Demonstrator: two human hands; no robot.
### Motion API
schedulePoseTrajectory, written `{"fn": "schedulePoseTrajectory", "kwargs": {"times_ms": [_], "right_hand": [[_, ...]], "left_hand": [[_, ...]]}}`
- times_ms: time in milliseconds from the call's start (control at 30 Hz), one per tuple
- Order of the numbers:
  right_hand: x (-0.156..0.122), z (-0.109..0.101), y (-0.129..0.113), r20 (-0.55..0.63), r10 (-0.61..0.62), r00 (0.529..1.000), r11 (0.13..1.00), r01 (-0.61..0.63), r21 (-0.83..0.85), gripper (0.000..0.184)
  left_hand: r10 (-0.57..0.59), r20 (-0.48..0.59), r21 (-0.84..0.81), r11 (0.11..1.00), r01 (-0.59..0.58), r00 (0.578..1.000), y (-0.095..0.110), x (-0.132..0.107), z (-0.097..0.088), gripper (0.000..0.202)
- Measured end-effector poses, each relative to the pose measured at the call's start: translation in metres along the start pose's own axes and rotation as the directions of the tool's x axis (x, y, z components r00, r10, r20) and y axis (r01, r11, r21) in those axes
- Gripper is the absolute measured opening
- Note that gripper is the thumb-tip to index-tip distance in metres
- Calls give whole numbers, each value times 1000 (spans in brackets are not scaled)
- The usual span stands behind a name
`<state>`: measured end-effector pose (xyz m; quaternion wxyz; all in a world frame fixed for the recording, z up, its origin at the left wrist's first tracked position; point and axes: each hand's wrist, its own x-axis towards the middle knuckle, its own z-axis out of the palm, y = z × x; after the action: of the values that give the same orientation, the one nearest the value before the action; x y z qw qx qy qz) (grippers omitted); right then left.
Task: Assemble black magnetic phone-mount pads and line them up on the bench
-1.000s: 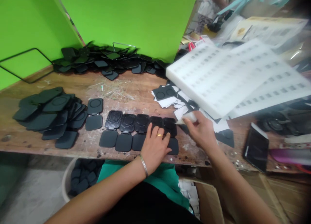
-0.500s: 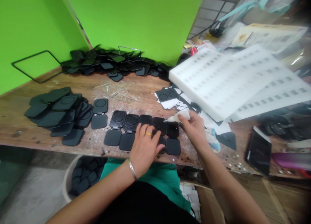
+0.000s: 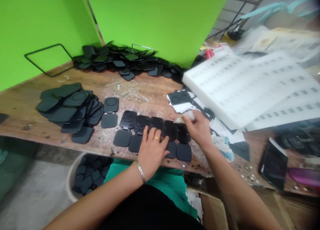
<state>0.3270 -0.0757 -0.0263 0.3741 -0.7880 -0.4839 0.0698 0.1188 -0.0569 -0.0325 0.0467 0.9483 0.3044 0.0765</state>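
Observation:
My left hand (image 3: 153, 150) lies with fingers spread across the middle of a row of hinged black square pads (image 3: 122, 138), covering some of their lower halves. My right hand (image 3: 200, 130) pinches a small white squeeze bottle (image 3: 188, 116). The bottle is tilted, its nozzle pointing left over the upper halves (image 3: 170, 129) at the row's right end. Whether the tip touches a pad I cannot tell. Some upper halves look glossy; the leftmost shows a ring pattern.
Left of the row stand one opened pad (image 3: 110, 112) and a heap of black pads (image 3: 67, 105). More black pieces (image 3: 127, 62) line the green wall. White foam trays (image 3: 240, 87), a crumpled cloth (image 3: 223, 146) and a phone (image 3: 273, 165) lie right. A bucket (image 3: 71, 176) stands below the edge.
The view has shifted, so the bench scene sits farther right. Relative to the pads, my left hand has slid slightly left. The right hand still holds the bottle over the right-end pads.

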Motion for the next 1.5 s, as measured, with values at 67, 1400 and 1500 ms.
{"fn": "schedulePoseTrajectory", "kwargs": {"times_ms": [67,1400,1500], "right_hand": [[-3,-8,0,37,-25,999,999,27,-39,20],[13,30,-19,107,127,986,920,-158,360,28],[18,42,-26,91,87,992,938,-112,328,26]], "left_hand": [[-2,-3,7,1000,2,1000,0,-1,1,48],[-145,-11,-76,987,143,989,-31,-24,-10,44],[-144,-6,-68,987,143,990,-35,-25,-7,41]]}}
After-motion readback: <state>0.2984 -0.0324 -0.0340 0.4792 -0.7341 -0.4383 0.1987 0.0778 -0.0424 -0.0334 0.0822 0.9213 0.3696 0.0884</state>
